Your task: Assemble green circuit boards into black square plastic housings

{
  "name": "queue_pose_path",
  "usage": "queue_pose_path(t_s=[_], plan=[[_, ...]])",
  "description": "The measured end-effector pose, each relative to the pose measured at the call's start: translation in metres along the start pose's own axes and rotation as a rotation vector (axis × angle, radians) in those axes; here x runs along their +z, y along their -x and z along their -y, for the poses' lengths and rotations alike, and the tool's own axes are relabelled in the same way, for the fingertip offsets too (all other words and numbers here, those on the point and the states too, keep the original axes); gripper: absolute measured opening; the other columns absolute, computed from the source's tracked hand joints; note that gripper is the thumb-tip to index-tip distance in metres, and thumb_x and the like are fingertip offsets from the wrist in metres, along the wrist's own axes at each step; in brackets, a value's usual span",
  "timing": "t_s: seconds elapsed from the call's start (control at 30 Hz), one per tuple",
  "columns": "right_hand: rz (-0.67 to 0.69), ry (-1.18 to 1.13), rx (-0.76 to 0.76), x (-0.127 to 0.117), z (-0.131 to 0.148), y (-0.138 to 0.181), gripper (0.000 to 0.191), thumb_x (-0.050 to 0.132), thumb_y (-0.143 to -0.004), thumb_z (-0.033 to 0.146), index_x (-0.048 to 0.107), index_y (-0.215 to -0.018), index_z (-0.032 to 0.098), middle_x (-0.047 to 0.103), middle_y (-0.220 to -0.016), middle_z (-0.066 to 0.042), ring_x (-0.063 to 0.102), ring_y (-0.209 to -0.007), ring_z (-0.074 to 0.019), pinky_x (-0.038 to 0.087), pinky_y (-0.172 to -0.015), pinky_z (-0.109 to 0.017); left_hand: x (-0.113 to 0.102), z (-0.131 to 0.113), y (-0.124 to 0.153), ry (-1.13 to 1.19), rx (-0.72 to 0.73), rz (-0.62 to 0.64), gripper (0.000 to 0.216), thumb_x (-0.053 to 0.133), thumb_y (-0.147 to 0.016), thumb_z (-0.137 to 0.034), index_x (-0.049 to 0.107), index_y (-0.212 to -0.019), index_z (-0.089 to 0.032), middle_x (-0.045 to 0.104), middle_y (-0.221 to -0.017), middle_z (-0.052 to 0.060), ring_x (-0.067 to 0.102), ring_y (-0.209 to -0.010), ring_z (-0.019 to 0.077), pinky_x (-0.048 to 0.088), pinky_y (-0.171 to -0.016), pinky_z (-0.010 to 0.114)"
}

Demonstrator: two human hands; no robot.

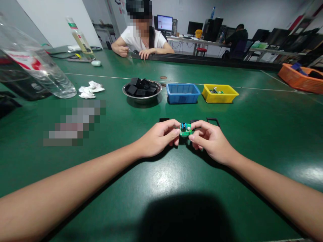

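A small green circuit board (186, 130) with blue and metallic parts on it is held just above the table. My left hand (161, 137) pinches its left edge between thumb and fingers. On the right edge, my right hand (210, 139) grips the board the same way. Behind my hands lie several black plastic pieces, partly hidden; one is a black frame (214, 120) near my right fingers. Farther back stand a metal bowl (142, 99) heaped with black plastic cases (141, 88), a blue bin (183, 97) and a yellow bin (220, 98) with small parts in it.
The green table (113, 188) carries a large water bottle (42, 67), crumpled tissue (90, 89) and a slimmer bottle (80, 37) on the left. An orange basket (300, 79) stands at the far right. Across the table sits a person (143, 40); another sits at the desks behind.
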State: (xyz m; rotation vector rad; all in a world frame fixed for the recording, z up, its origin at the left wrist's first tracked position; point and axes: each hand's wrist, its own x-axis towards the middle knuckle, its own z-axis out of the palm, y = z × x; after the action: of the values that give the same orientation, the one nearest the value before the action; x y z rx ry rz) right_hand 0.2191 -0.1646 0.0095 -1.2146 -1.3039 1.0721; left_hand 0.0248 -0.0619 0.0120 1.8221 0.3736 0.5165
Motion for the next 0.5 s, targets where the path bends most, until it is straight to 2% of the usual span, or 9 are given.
queue_pose_path(t_s=[0.5], plan=[[-0.008, 0.01, 0.013, -0.0001, 0.001, 0.0011, 0.028, 0.077, -0.084, 0.03, 0.061, -0.102, 0.016, 0.063, -0.058, 0.006, 0.055, -0.05, -0.0095, 0.04, -0.05, -0.023, 0.0002, -0.0009, -0.0004, -0.007, -0.009, 0.002, 0.03, 0.055, -0.1, -0.043, 0.059, -0.099, -0.014, 0.064, -0.071, 0.0, 0.055, -0.063, 0.0119, 0.043, -0.063, 0.025]])
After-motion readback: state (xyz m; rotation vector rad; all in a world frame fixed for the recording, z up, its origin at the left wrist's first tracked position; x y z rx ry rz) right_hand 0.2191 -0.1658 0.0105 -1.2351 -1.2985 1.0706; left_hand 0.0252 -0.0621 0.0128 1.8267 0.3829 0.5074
